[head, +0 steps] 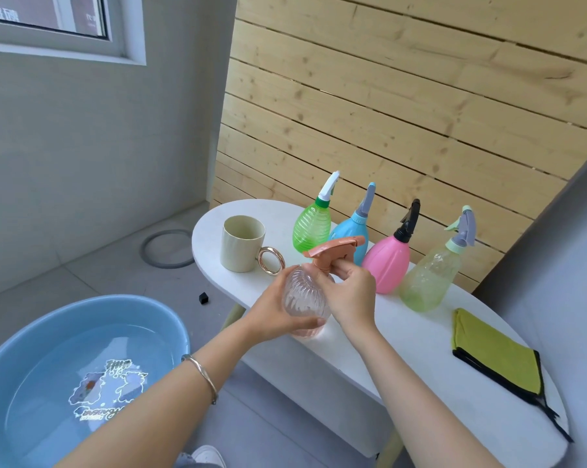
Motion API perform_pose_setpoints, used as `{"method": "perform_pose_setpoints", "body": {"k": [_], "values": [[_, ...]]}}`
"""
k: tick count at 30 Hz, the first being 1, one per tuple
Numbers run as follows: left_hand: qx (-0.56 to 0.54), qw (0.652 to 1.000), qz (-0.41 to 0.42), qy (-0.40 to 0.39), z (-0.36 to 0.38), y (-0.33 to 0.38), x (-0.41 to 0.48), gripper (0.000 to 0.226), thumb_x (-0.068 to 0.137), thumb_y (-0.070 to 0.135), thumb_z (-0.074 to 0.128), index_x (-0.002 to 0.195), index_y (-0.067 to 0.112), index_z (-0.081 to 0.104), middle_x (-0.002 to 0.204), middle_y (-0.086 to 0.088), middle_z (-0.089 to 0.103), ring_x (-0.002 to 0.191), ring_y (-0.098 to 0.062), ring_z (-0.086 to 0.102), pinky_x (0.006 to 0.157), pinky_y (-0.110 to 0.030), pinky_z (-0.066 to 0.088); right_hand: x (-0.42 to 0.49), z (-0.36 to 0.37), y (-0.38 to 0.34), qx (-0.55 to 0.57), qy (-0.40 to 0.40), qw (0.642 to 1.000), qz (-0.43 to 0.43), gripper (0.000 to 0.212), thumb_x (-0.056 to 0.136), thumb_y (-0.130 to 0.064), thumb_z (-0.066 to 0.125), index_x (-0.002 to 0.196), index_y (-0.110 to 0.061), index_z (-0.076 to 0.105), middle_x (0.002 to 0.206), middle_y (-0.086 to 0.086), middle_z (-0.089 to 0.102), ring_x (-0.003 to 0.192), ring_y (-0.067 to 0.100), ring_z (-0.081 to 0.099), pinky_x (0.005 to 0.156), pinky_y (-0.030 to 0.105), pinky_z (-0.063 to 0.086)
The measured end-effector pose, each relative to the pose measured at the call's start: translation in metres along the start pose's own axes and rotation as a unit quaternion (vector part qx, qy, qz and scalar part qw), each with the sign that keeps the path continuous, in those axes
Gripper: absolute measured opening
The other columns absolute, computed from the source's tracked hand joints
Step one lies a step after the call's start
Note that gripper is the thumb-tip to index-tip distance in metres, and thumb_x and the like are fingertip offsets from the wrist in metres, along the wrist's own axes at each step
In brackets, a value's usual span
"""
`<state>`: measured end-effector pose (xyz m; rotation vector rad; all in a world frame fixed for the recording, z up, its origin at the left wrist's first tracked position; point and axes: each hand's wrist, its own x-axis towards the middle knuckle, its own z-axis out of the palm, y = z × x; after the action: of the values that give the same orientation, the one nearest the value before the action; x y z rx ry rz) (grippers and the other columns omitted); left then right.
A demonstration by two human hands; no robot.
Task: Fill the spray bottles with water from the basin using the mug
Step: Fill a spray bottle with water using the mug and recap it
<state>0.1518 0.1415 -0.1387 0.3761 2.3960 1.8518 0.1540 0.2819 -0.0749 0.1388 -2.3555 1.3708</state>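
Uncapping seems underway: my right hand [352,293] is gripping the peach bottle [303,298] by its spray head [332,248], left hand [278,310] steadying the body, twist needed next.

My two forearms run bare from the lower edge of the view up to my left hand [282,310] and my right hand [351,293]. Round my left wrist sits a thin silver metal bangle [200,374], a plain smooth hoop with a small knob at one end. At the bottom edge shows the rounded toe of my white shoe [208,454], with a bit of grey-blue trouser fabric [183,460] beside it.
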Motion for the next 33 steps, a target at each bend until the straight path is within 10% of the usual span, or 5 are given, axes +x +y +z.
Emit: {"method": "perform_pose_setpoints", "body": {"k": [6,10,20,28,33], "values": [[0.025,0.999,-0.049,-0.002,0.002,0.008,-0.001,0.091,0.059,0.085,0.066,0.138,0.048,0.039,0.141,0.01,0.051,0.132,-0.011,0.045,0.111,-0.04,0.039,0.001,-0.018,0.0,0.052,-0.081,0.995,0.031,0.012,0.074,-0.036,0.077,0.083,-0.036,0.07,0.087,-0.018,0.072,0.092,-0.008,0.064,0.083,0.013,0.047],[-0.059,0.998,-0.027,0.019,-0.015,0.055,0.002,0.065,0.08,0.072,0.035,0.123,0.029,0.058,0.125,0.011,0.058,0.114,-0.006,0.053,0.1,-0.027,0.039,0.001,-0.026,0.002,0.094,-0.113,0.988,0.048,0.011,0.077,-0.032,0.075,0.086,-0.036,0.071,0.086,-0.026,0.07,0.095,-0.012,0.062,0.079,0.003,0.042],[0.197,0.97,0.108,-0.098,-0.033,0.117,0.037,0.021,0.095,0.032,0.063,0.108,0.019,0.073,0.095,0.005,0.074,0.078,0.013,0.057,0.073,-0.001,0.038,-0.006,-0.015,0.006,0.135,-0.085,0.985,0.07,0.011,0.085,-0.027,0.069,0.095,-0.031,0.07,0.096,-0.014,0.071,0.093,-0.008,0.062,0.079,0.007,0.043],[0.242,0.955,0.059,-0.16,-0.041,0.125,0.029,0.036,0.105,0.023,0.043,0.14,0.023,0.051,0.127,-0.002,0.06,0.12,-0.018,0.051,0.103,-0.029,0.039,-0.016,-0.017,0.024,0.186,-0.148,0.965,0.109,0.051,0.077,-0.064,0.063,0.123,-0.043,0.057,0.135,-0.014,0.054,0.126,0.0,0.046,0.104,0.026,0.037],[0.2,0.968,0.043,-0.148,-0.035,0.129,0.028,0.038,0.103,0.008,0.04,0.132,0.029,0.053,0.126,-0.007,0.045,0.121,-0.013,0.037,0.104,-0.023,0.028,-0.006,-0.022,0.018,0.204,-0.154,0.963,0.086,0.023,0.088,-0.034,0.065,0.108,-0.044,0.064,0.117,-0.015,0.065,0.117,0.002,0.056,0.102,0.029,0.042]]}}
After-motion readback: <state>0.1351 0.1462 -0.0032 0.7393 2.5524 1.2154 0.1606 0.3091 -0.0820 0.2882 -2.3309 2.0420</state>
